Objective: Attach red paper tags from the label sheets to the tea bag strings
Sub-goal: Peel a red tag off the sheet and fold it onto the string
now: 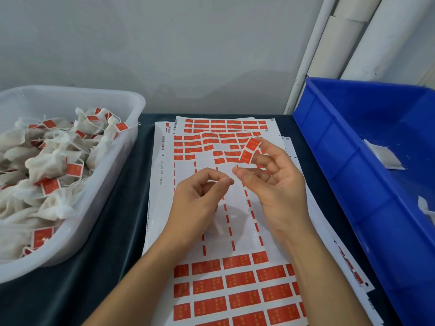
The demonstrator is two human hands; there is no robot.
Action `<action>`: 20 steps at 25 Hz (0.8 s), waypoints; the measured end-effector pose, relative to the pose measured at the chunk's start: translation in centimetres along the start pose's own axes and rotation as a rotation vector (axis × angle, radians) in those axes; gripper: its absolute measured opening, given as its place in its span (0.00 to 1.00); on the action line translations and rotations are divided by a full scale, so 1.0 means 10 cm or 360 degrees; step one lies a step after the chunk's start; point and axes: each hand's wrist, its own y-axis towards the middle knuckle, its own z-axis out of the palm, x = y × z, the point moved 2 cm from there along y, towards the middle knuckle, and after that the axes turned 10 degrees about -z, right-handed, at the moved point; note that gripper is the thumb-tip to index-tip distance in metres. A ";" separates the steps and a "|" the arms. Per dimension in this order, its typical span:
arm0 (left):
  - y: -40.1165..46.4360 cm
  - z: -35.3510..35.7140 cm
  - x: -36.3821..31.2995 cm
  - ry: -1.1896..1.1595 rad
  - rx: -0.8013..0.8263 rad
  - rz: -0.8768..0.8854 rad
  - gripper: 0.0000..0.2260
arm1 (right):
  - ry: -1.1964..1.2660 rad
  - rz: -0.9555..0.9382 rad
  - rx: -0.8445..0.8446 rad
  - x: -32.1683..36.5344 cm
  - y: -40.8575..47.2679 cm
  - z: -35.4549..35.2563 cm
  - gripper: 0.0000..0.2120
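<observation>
Overhead, one red tag (250, 150), two hands.

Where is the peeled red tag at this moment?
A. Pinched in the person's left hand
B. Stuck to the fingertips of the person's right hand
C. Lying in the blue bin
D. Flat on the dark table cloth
B: the red tag sits folded on the raised fingertips of the right hand, above the label sheet, while the left hand carries no tag.
</observation>
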 end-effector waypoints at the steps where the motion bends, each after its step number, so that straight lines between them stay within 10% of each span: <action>1: 0.00 0.00 0.00 0.0009 0.0003 0.0002 0.06 | -0.0020 0.0000 -0.0017 0.00 0.00 0.00 0.25; 20: 0.04 -0.01 0.03 -0.0005 0.0040 -0.0173 0.08 | 0.0100 0.0060 -0.0092 0.10 -0.04 -0.08 0.08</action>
